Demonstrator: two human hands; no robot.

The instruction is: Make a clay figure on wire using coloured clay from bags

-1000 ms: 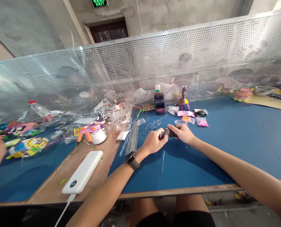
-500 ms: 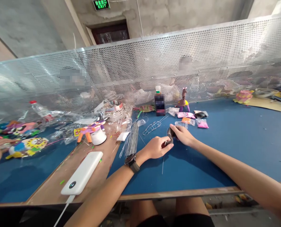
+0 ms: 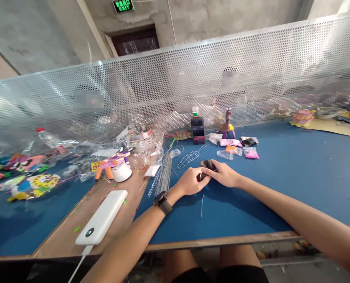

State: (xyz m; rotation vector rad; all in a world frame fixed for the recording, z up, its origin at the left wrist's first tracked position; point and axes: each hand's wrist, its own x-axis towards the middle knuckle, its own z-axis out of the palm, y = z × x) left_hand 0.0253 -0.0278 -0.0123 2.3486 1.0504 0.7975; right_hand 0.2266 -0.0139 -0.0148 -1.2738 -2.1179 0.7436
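A dark, soft-looking lump of modelling clay (image 3: 206, 165) is held between my two hands above the blue table mat. My left hand (image 3: 192, 181), with a watch on the wrist, closes its fingers around the near left side. My right hand (image 3: 226, 175) grips from the right, its fingers meeting the left ones. The hands hide part of the lump. Below them lies a thin straight wire (image 3: 202, 206). Just beyond is a bent wire frame (image 3: 189, 159), and to the left a bundle of straight wires (image 3: 163, 173).
Behind my hands lie packets of coloured clay (image 3: 230, 143), a bottle (image 3: 197, 131) and a long-necked clay figure (image 3: 228, 125). A white power bank (image 3: 102, 216) with a cable rests at left, near another clay animal (image 3: 114, 163). A perforated metal screen (image 3: 175, 84) runs along the back.
My hands have come closer together around the clay, which is now more compact; before, it looked longer and curved. At far left, another person's hand has drawn back toward the picture's edge.
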